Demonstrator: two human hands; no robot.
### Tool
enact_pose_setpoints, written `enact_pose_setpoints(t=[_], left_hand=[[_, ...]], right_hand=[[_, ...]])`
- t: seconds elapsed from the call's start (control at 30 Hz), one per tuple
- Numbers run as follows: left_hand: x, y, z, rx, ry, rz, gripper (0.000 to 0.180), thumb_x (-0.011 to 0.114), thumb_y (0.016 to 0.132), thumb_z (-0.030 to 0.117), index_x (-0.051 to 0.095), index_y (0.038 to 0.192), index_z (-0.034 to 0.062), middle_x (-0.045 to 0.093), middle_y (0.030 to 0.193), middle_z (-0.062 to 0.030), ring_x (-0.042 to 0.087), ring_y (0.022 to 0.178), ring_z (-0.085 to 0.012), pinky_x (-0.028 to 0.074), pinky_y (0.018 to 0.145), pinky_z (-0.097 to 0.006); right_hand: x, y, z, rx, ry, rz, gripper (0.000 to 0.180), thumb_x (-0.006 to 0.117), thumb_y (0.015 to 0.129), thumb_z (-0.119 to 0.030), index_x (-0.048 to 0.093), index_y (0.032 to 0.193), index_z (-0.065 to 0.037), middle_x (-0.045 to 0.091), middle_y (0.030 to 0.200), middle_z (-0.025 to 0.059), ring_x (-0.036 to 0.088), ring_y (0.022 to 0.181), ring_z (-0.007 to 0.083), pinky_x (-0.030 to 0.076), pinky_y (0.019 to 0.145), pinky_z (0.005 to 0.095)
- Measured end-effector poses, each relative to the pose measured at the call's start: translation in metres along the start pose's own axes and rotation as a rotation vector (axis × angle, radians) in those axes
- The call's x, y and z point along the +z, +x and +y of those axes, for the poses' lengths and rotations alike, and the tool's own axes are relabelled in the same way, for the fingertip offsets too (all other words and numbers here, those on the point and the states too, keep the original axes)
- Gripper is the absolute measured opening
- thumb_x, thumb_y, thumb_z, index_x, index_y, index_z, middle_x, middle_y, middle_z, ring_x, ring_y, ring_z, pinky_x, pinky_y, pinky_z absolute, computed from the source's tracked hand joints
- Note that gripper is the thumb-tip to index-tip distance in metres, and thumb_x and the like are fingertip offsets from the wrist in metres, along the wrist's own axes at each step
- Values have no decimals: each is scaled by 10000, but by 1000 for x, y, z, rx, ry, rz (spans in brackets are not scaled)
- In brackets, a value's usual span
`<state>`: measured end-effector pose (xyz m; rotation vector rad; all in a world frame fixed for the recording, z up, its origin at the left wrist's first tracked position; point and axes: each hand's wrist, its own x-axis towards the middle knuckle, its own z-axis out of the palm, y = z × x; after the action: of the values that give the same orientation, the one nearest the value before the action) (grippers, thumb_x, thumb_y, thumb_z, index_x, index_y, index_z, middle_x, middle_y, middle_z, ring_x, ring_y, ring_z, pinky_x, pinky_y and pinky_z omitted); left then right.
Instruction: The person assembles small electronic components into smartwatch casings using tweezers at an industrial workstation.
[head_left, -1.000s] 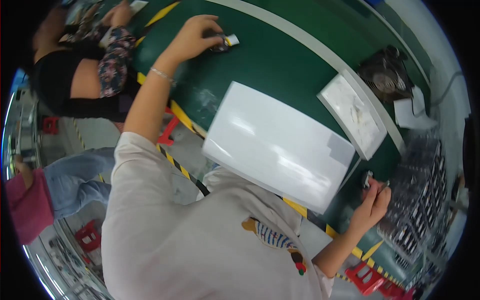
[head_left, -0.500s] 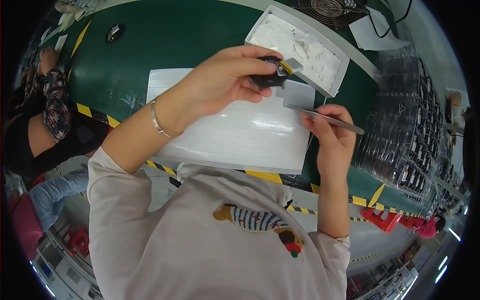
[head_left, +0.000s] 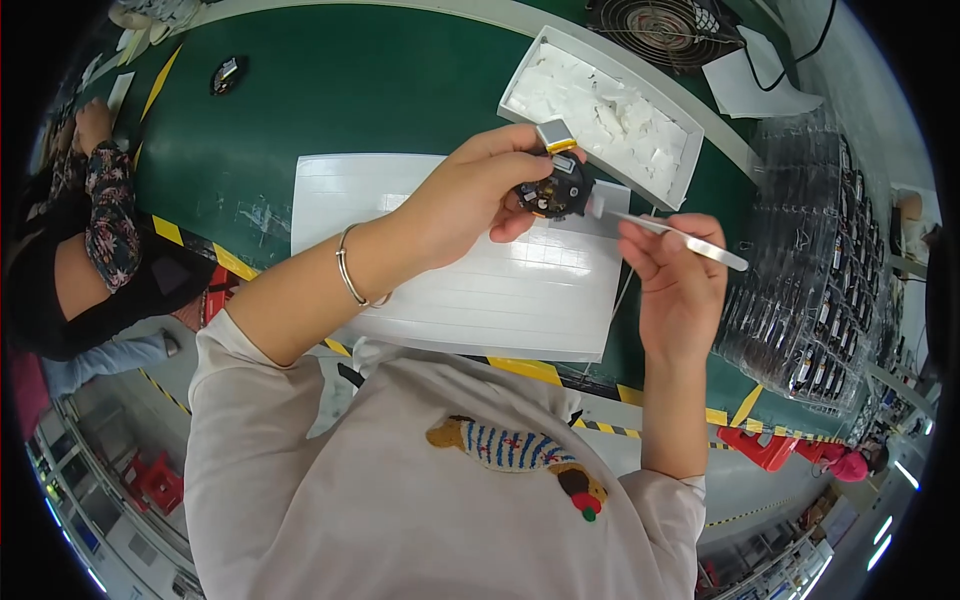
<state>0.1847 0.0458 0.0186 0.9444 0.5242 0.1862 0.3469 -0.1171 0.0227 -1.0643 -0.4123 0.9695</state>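
My left hand (head_left: 480, 195) holds a small round black part (head_left: 555, 188) with a silver rectangular piece on its top, raised above a white ribbed mat (head_left: 470, 262). My right hand (head_left: 672, 270) grips metal tweezers (head_left: 668, 232) whose tip, carrying a small white pad, points at the right side of the black part. A thin bracelet sits on my left wrist. Both hands are close together over the mat's right end.
A white tray (head_left: 603, 110) of white pads lies behind the hands on the green table (head_left: 350, 90). Stacked clear trays of parts (head_left: 810, 290) stand at the right, a fan (head_left: 665, 25) at the back. Another small black part (head_left: 227, 75) lies far left. A seated person (head_left: 95, 230) is at left.
A second ago my left hand reached far left to a part on the table. It then brought the black part over the mat, and the tweezers have closed in on it.
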Motion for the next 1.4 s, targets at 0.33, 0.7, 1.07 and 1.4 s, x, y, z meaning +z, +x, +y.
enact_pose_setpoints(t=[0.33, 0.7, 1.07, 1.4], left_hand=[[3, -4, 0, 111, -22, 6, 309, 472, 894, 5, 503, 1197, -49, 633, 1015, -144, 692, 851, -242, 587, 732, -323], [8, -7, -2, 109, 14, 26, 218, 509, 905, 21, 526, 1104, -67, 640, 987, -157, 695, 849, -253, 599, 737, -330], [14, -8, 4, 143, 155, 154, 121, 538, 862, 71, 553, 900, -43, 640, 720, -84, 524, 480, -82, 434, 428, -236], [15, -9, -1, 186, 238, 160, 141, 549, 829, 65, 585, 933, -23, 627, 686, -29, 490, 507, -48, 381, 434, -219]], right_hand=[[25, 21, 6, -229, -84, -140, 124, 535, 912, -2, 468, 1016, 9, 628, 987, 194, 645, 994, 362, 563, 855, 402], [29, 14, 15, -370, -279, -148, 136, 558, 895, 27, 465, 994, 34, 615, 989, 198, 645, 989, 344, 548, 869, 393], [34, 2, 18, -741, -861, -301, 124, 513, 911, 24, 439, 1009, 33, 583, 1038, 257, 654, 950, 302, 533, 862, 361], [39, 2, 26, -595, -445, -228, 146, 532, 907, 39, 454, 1030, 47, 587, 1060, 253, 656, 905, 276, 529, 835, 356]])
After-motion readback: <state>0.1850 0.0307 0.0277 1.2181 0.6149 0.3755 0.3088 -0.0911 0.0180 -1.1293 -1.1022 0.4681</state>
